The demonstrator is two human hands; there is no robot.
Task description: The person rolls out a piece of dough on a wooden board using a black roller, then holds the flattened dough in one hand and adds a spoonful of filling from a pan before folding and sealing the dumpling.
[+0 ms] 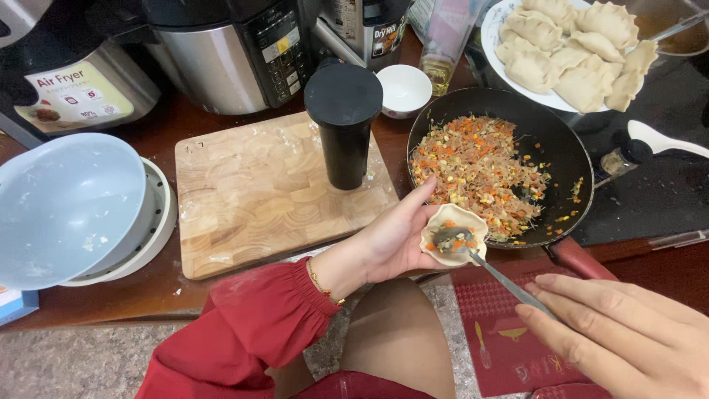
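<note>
My left hand cups a round dough wrapper with a little orange and yellow filling in it. My right hand holds a metal spoon whose bowl rests in the wrapper. Just behind stands a black frying pan holding chopped vegetable filling. A white plate at the back right carries several folded dumplings.
A wooden cutting board bears a black tumbler. Stacked grey and white bowls sit left, a small white bowl and kitchen appliances behind. A white spoon and a small shaker lie right.
</note>
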